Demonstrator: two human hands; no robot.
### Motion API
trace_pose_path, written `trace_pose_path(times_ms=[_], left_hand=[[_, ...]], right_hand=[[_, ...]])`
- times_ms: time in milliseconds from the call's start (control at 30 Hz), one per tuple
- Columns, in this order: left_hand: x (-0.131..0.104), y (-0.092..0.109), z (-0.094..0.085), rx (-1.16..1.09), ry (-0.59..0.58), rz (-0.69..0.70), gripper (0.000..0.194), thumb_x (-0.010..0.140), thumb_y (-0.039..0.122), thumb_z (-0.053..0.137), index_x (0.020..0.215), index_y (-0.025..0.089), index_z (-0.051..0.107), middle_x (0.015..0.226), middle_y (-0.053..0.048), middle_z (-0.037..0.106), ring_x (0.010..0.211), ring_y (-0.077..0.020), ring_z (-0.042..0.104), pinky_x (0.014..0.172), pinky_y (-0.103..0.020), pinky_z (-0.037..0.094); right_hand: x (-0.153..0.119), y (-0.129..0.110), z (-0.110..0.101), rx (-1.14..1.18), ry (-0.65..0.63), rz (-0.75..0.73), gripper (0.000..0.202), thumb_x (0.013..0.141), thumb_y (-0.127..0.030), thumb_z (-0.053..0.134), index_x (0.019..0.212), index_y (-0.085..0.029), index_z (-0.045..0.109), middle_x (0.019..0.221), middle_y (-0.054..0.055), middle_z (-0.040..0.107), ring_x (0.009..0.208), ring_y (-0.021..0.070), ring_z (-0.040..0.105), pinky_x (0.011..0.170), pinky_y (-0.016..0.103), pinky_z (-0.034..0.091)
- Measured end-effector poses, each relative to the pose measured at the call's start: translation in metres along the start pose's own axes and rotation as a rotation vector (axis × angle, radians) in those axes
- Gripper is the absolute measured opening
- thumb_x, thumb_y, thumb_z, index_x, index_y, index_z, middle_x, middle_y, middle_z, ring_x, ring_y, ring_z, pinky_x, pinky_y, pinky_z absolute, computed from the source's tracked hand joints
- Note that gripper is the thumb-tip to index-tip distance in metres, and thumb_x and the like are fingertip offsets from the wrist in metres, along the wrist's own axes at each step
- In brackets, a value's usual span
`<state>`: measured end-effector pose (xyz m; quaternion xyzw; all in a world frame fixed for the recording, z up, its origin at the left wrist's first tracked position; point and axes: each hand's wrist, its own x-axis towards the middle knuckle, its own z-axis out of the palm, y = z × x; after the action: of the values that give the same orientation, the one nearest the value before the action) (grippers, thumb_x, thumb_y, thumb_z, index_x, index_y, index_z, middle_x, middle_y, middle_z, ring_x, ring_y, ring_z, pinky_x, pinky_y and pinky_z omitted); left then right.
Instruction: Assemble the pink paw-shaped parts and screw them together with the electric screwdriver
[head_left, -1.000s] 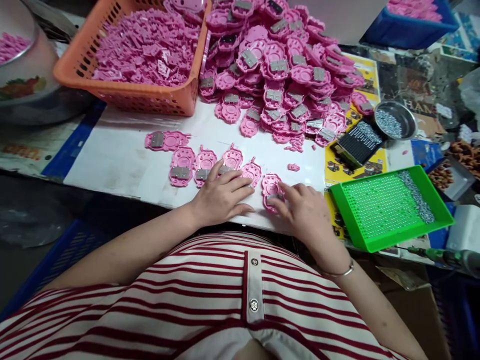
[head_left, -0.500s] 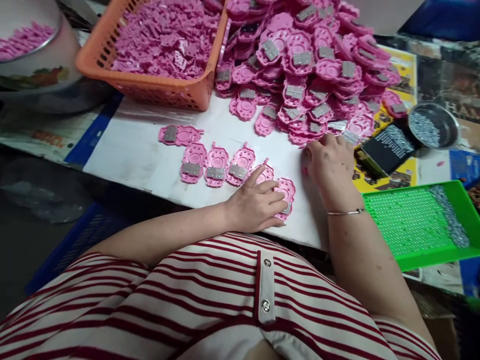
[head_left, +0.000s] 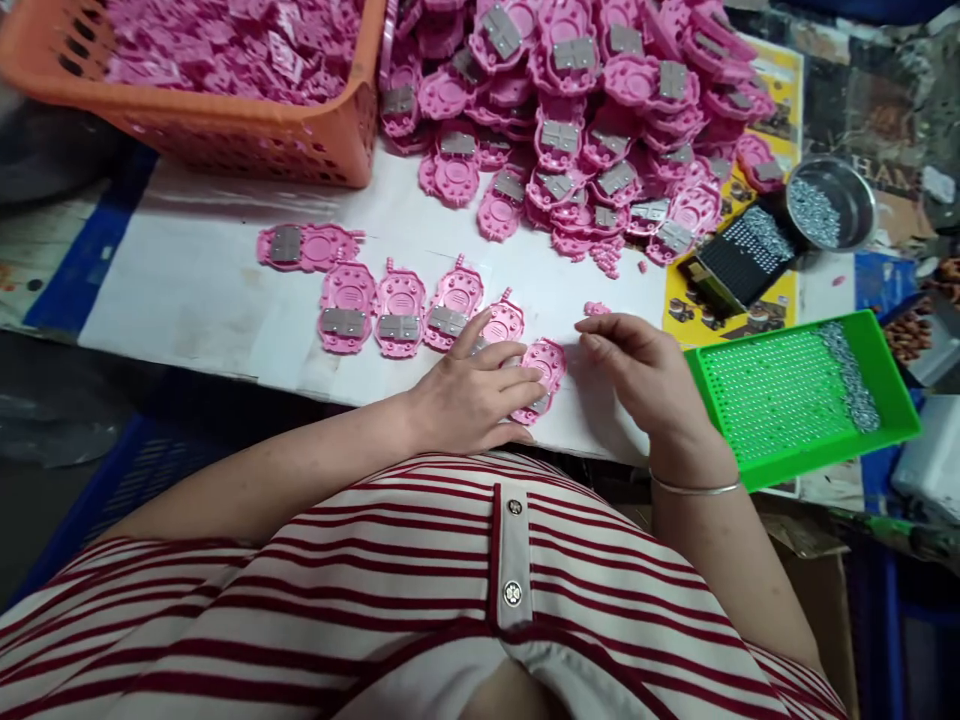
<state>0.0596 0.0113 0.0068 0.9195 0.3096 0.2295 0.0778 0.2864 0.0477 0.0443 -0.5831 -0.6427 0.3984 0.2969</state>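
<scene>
My left hand [head_left: 474, 395] lies flat with fingers spread over the right end of a row of pink plastic casings. Under its fingers are a casing [head_left: 504, 322] and the last casing [head_left: 546, 368], each partly covered. To the right, my right hand [head_left: 641, 372] hovers with thumb and forefinger drawn together; anything between their tips is too small to make out. Just beyond those fingertips a small pink part [head_left: 597, 308] lies on the white board [head_left: 247, 330]. Further left in the row stand casings with grey metal plates, such as one casing [head_left: 399, 312].
A big heap of pink casings [head_left: 559, 135] fills the back, beside an orange basket [head_left: 367, 120] of small pink parts. On the right are a black box with screws [head_left: 750, 255], a metal bowl [head_left: 862, 215] and a green perforated tray [head_left: 817, 455].
My right hand has come from the heap's front edge toward me, near the last casing. My left hand stays on the casings. The whole view has shifted, so things appear further left and up.
</scene>
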Motion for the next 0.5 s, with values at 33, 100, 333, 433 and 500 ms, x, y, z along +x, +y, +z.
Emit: trace_pose_path(times_ms=[33,100,333,433,500], left_hand=[[0.0,0.0,0.0,0.0,0.0,-0.003,0.037,0.091,0.05,0.062,0.117,0.026,0.069,0.12,-0.001,0.073,0.12,-0.029,0.057,0.123,-0.065,0.006],[-0.001,0.001,0.0,0.006,0.004,-0.003,0.037,0.091,0.05,0.062,0.118,0.025,0.069,0.121,-0.002,0.073,0.12,-0.0292,0.057,0.123,-0.065,0.008],[-0.002,0.006,0.0,0.083,0.06,-0.005,0.035,0.092,0.046,0.06,0.115,0.022,0.07,0.117,-0.006,0.072,0.116,-0.0278,0.059,0.123,-0.064,0.012],[-0.003,0.008,-0.001,0.085,0.058,-0.012,0.032,0.094,0.043,0.058,0.114,0.022,0.071,0.111,-0.005,0.074,0.112,-0.0269,0.061,0.123,-0.063,0.014],[-0.004,0.008,-0.001,0.082,0.057,-0.015,0.031,0.094,0.042,0.058,0.115,0.023,0.071,0.111,-0.004,0.074,0.114,-0.0274,0.06,0.123,-0.064,0.015]], right_hand=[[-0.007,0.001,0.004,-0.006,-0.004,0.009,0.021,0.086,-0.034,0.061,0.099,-0.02,0.07,0.092,0.005,0.069,0.085,0.0163,0.06,0.08,0.034,0.048],[-0.016,0.002,0.009,-0.048,0.02,0.005,0.024,0.089,-0.037,0.057,0.102,-0.021,0.07,0.087,0.004,0.067,0.082,0.016,0.059,0.078,0.033,0.048],[-0.011,0.0,0.015,0.184,0.076,-0.008,0.03,0.088,-0.049,0.06,0.097,-0.021,0.062,0.081,0.0,0.063,0.067,0.0104,0.058,0.07,0.029,0.051],[0.0,-0.003,0.016,0.355,0.053,0.07,0.033,0.081,-0.048,0.068,0.097,-0.02,0.061,0.086,0.002,0.068,0.075,0.0118,0.063,0.076,0.03,0.054],[0.008,-0.005,0.017,0.306,0.075,0.078,0.027,0.078,-0.04,0.071,0.093,-0.018,0.066,0.088,0.003,0.071,0.078,0.0121,0.063,0.077,0.03,0.053]])
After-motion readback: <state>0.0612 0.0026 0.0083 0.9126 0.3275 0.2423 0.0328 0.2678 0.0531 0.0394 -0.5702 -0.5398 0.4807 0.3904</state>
